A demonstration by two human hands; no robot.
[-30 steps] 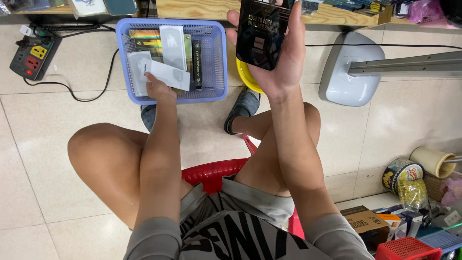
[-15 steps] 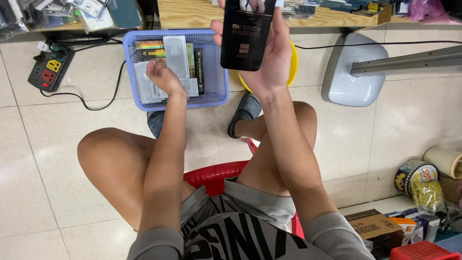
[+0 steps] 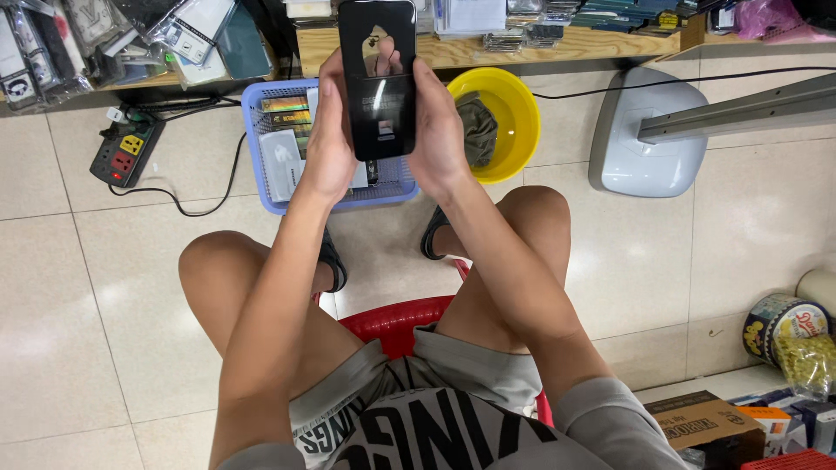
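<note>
Left hand [image 3: 329,144] has left the blue basket [image 3: 261,187] and joined right hand [image 3: 438,130] on the black phone case [image 3: 377,78], now raised at 12 o'clock. Both hands are curled closed on its long edges, thumbs on the face. Judgement: keep the grip even on both edges, case facing up, no twisting. Glossy beige tile floor [image 3: 104,331]; white stand base [image 3: 649,144] at 2 o'clock; red stool [image 3: 396,322] under the person; yellow bowl [image 3: 505,109] at 1; power strip [image 3: 126,152] at 10.
</note>
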